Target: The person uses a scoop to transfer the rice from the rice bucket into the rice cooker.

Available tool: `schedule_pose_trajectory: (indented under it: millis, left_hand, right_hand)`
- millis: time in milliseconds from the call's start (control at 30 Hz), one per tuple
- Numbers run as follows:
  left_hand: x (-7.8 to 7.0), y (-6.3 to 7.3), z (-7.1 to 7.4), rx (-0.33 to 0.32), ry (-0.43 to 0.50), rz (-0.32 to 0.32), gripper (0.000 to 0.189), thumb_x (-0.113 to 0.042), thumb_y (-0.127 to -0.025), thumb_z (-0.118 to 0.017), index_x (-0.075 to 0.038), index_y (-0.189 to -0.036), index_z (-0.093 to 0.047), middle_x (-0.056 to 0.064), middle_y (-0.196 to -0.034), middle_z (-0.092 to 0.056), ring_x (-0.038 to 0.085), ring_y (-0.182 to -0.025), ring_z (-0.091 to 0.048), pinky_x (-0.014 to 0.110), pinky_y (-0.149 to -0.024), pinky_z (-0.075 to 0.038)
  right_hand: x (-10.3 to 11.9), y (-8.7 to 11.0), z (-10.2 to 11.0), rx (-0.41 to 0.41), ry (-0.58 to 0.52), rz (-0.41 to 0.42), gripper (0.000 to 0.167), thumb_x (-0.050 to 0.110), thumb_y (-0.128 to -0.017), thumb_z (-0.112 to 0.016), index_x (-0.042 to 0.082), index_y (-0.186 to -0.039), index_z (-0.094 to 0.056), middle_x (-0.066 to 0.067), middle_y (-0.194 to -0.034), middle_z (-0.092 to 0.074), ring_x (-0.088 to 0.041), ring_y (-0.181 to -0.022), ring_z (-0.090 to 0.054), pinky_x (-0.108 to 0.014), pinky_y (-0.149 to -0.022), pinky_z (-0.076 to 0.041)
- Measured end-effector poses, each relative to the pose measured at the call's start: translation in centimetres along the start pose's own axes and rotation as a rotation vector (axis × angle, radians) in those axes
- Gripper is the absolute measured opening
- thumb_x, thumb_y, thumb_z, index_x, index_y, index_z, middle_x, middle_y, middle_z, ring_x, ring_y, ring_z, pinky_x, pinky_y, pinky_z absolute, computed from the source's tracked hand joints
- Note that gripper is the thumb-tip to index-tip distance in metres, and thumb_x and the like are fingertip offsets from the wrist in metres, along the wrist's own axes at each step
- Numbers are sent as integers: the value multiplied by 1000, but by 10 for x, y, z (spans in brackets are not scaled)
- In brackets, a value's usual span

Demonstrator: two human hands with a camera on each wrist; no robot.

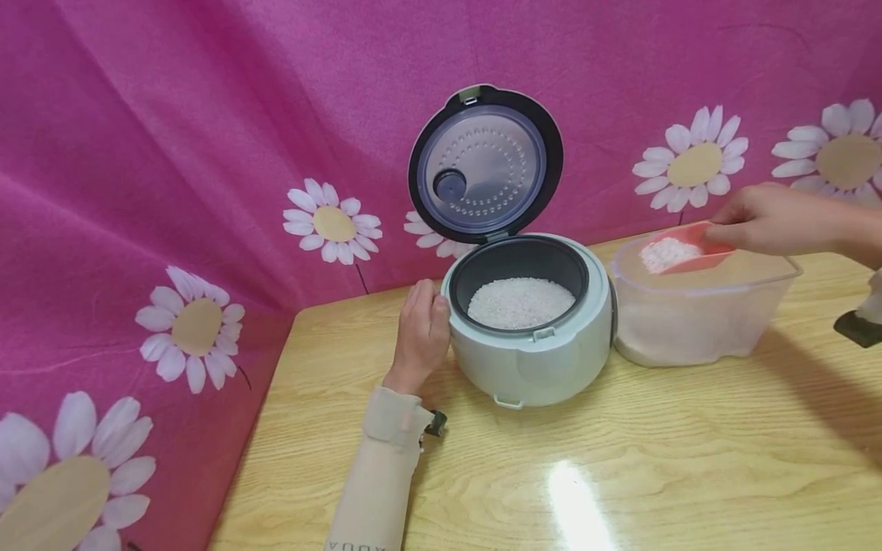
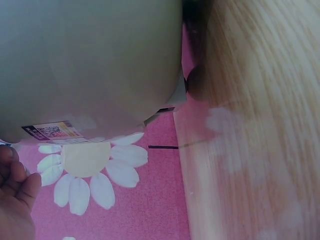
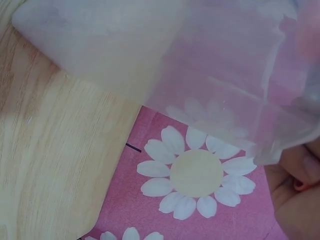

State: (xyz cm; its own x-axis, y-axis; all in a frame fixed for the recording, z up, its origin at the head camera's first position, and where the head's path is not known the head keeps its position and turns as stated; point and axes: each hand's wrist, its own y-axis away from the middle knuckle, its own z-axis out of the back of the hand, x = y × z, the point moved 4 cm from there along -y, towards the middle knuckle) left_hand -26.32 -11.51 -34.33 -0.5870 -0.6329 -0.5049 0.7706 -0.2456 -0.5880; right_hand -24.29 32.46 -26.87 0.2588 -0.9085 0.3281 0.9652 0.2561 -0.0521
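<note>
A pale green rice cooker (image 1: 534,371) stands with its lid (image 1: 482,168) raised and white rice (image 1: 521,302) in its dark inner pot (image 1: 506,264). My left hand (image 1: 420,329) rests against the cooker's left side near the rim; in the left wrist view its fingers (image 2: 17,177) show beside the cooker wall. With my right hand (image 1: 772,218) I grip a red scoop (image 1: 703,260) by its handle. White rice fills the scoop, which is over the translucent bin (image 1: 696,321) right of the cooker. In the right wrist view, the bin wall hides most of the scoop.
Cooker and bin stand side by side on a light wooden table (image 1: 654,459). Behind them and to the left hangs a pink cloth (image 1: 331,99) printed with white flowers. The raised lid stands up at the cooker's back. More rice lies low in the bin.
</note>
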Motion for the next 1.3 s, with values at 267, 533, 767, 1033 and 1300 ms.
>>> schedule_pose_trajectory:
  millis: [267,533,767,1033,1300]
  left_hand:
    - [1,0,-1,6,-4,0,30,-27,-102,-33,-2,-96,-49,15,-90,-51,27,-89,-50,34,-79,-42]
    - [1,-1,-1,-6,0,-22,32,-28,-102,-33,-1,-94,-49,15,-89,-51,28,-88,-51,36,-79,-42]
    - [2,-1,-1,-12,-11,-32,32,-27,-102,-33,-1,-95,-50,15,-89,-52,28,-88,-51,36,-78,-43]
    - [1,-1,1,0,-7,-21,34,-28,-102,-33,0,-96,-51,16,-91,-52,29,-90,-51,38,-80,-44]
    - [1,-2,2,14,-10,-5,33,-29,-101,-33,-2,-97,-51,15,-91,-53,28,-91,-51,36,-80,-44]
  right_hand:
    - [1,-2,4,-16,-2,-6,38,20,-96,-66,8,-62,-54,10,-57,-28,-1,-52,-26,-22,-50,-27]
    - [26,-10,5,-9,-62,54,33,19,-96,-66,9,-65,-59,11,-57,-30,-1,-51,-26,-24,-48,-28]
    - [59,-25,7,-11,-41,100,37,20,-95,-66,8,-62,-56,11,-56,-30,-2,-50,-26,-22,-49,-27]
    - [89,-50,11,-9,42,83,36,27,-97,-63,12,-64,-64,8,-54,-38,-6,-48,-33,-23,-50,-29]
    - [107,-65,10,-15,110,49,42,33,-96,-62,11,-60,-61,4,-52,-42,-12,-49,-38,-26,-51,-31]
